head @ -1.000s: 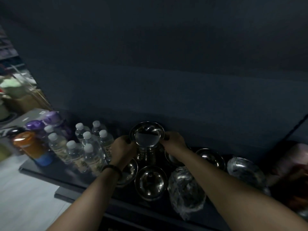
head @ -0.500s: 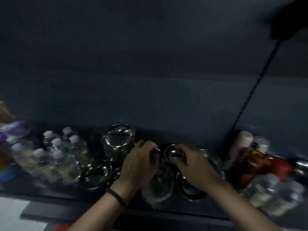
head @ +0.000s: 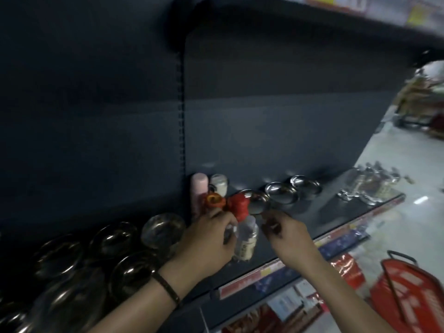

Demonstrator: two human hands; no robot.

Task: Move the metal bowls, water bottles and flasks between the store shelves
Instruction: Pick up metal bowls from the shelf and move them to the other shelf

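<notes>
Hands are working the shelf [head: 324, 212]
Right hand [head: 290, 239] is pinching a small bowl [head: 256, 205] beside the water bottle [head: 246, 241]; left hand [head: 206, 241] is curling opposite — its hold, cannot tell.

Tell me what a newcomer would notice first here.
The left hand and right hand flank a clear water bottle at centre. Just behind them a bright red flask top and an orange lid stand out against the dark shelf. Shiny metal bowls crowd the lower left; a red basket sits lower right.
</notes>
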